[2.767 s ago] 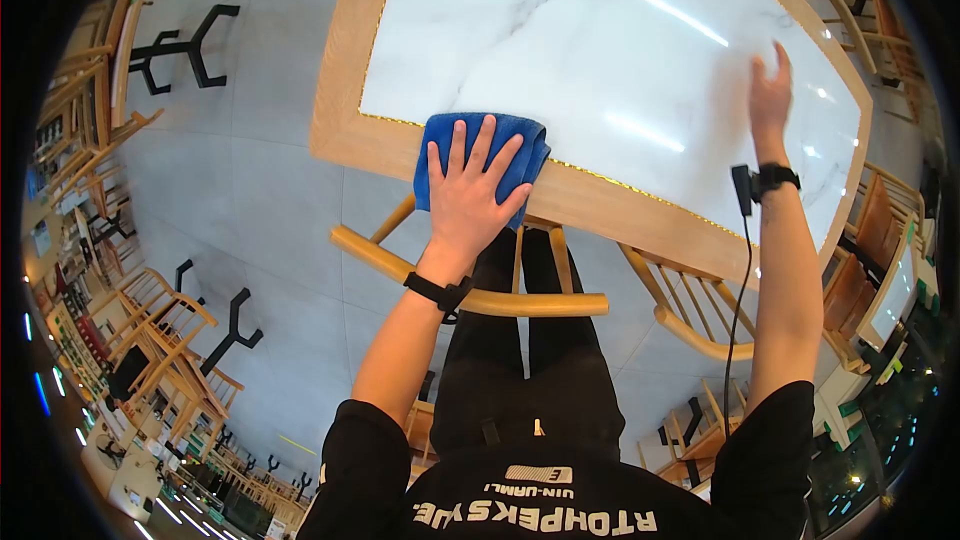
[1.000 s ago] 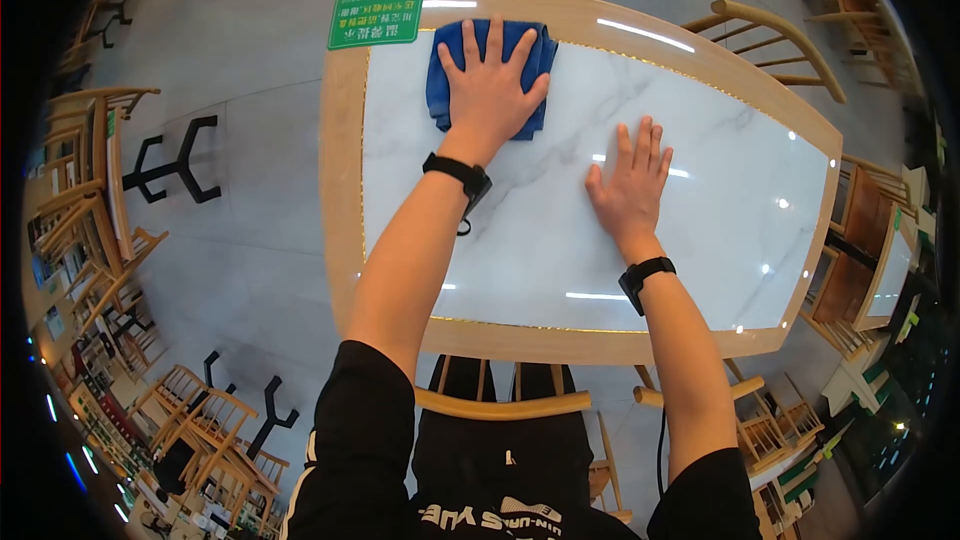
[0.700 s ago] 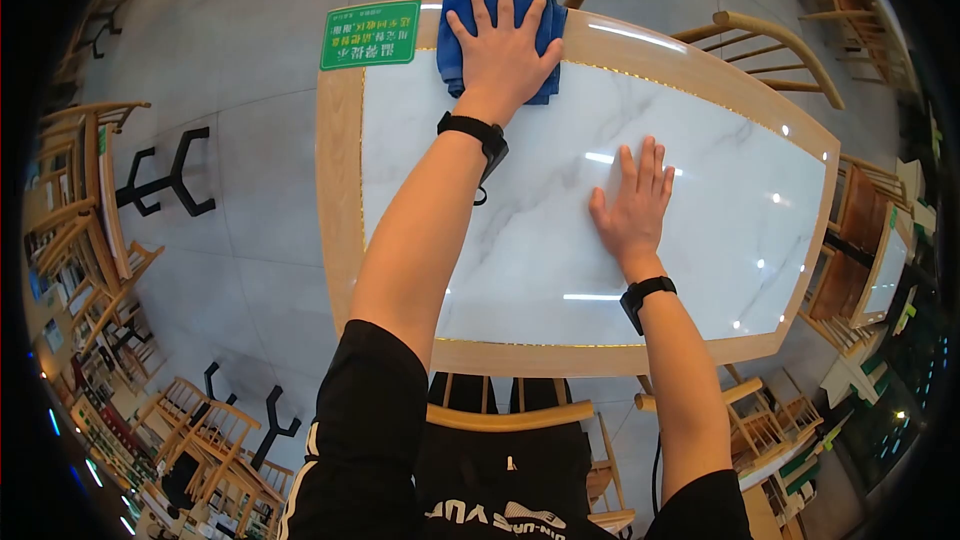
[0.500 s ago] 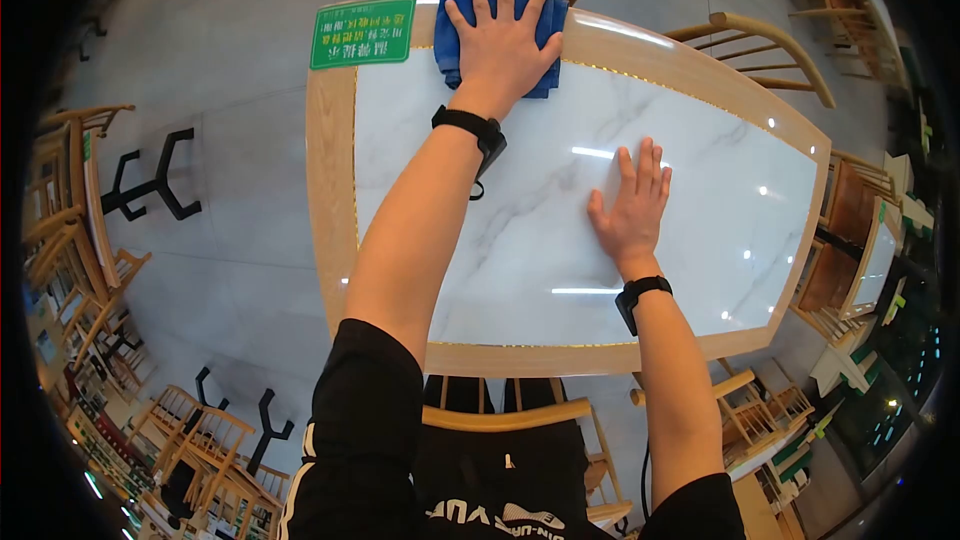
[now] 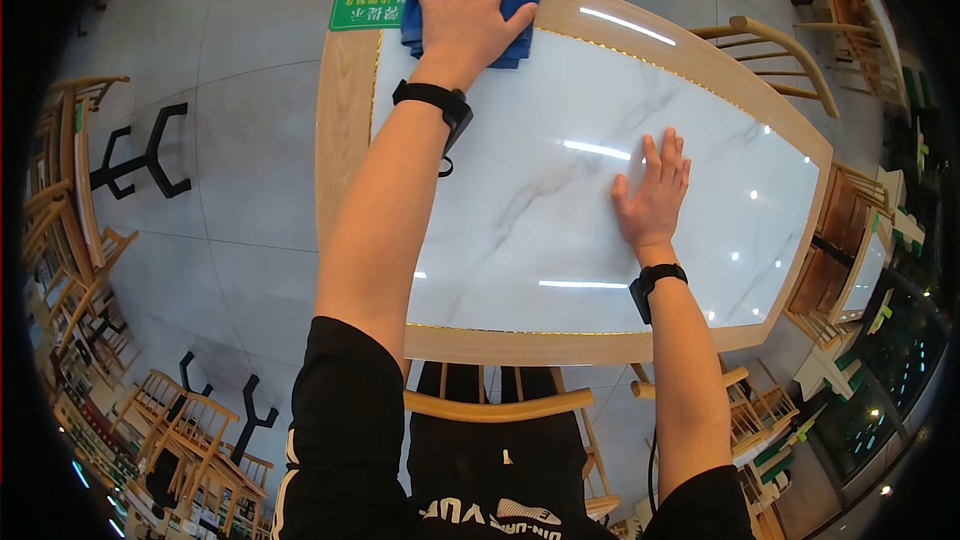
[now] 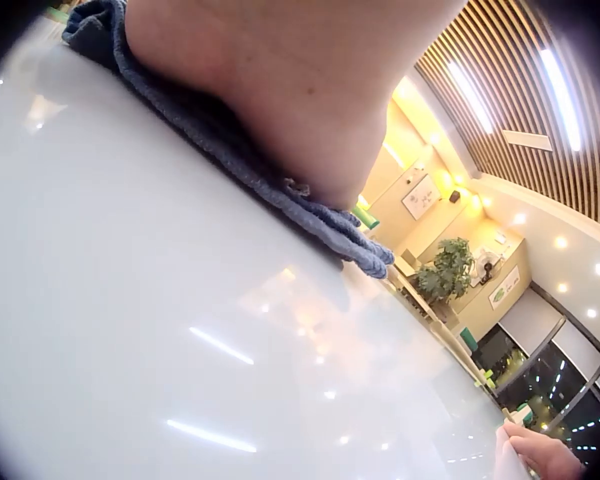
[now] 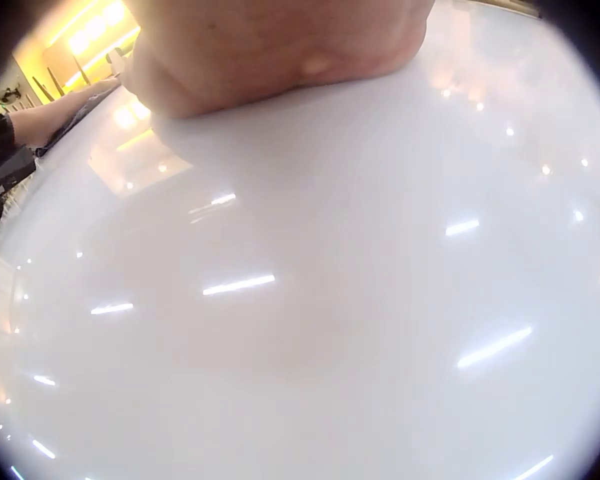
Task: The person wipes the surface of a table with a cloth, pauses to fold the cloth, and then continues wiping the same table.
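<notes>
A folded blue cloth (image 5: 412, 40) lies over the far edge of a wood-framed table with a glossy white marbled top (image 5: 520, 270). Spread flat on the cloth, my left hand (image 5: 468, 20) presses it down with straight fingers. In the left wrist view the cloth (image 6: 230, 150) shows under the heel of that hand. My right hand (image 5: 655, 190) rests on the marbled top, right of the middle, with straight fingers and nothing in it. The right wrist view shows the heel of this hand (image 7: 280, 50) on the shiny surface.
A green sign (image 5: 370, 0) sits at the far left corner, partly covered by the cloth. Wooden chairs stand around the table, one (image 5: 500, 405) between it and my body, another (image 5: 790, 60) at the far right. Other tables and chairs fill both sides.
Earlier the left hand and cloth were at the near edge; they went to the far edge, then slid left onto the green sign. The right hand came down from the right side onto the tabletop.
</notes>
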Demonstrator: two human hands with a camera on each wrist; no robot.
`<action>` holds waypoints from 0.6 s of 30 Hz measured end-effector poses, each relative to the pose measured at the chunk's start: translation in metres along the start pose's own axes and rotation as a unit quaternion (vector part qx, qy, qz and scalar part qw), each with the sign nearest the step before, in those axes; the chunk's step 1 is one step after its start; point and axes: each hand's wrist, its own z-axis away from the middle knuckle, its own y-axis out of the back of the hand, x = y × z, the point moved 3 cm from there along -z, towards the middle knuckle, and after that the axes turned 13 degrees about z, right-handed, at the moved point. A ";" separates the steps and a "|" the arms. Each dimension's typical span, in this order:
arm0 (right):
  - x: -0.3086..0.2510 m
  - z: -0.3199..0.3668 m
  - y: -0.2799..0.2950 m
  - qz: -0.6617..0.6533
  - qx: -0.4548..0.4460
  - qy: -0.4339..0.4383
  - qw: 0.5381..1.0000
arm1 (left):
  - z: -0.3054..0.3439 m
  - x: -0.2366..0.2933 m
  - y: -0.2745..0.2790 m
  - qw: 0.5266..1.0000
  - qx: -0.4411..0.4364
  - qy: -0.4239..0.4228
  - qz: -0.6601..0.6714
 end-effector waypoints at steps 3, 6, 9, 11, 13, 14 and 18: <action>0.000 0.000 -0.001 -0.003 0.009 0.002 1.000 | 0.006 -0.020 -0.001 1.000 0.009 0.003 -0.001; 0.001 0.000 -0.001 0.001 0.007 0.003 1.000 | 0.007 -0.010 0.048 0.994 -0.065 0.064 0.065; 0.001 0.000 -0.002 0.003 0.014 0.005 1.000 | 0.020 -0.015 0.050 0.994 -0.067 0.072 0.053; 0.001 0.000 -0.003 0.005 0.012 0.005 1.000 | 0.027 -0.020 0.044 0.997 -0.040 0.060 0.038; 0.001 -0.001 -0.002 0.007 0.016 0.005 1.000 | 0.040 -0.028 0.024 0.999 0.022 0.030 0.013; 0.001 -0.001 -0.002 0.008 0.019 0.006 1.000 | 0.047 -0.029 0.020 0.999 0.018 0.029 0.012; 0.001 0.000 -0.004 0.009 0.024 0.007 1.000 | 0.072 -0.022 0.029 1.000 0.010 0.022 0.018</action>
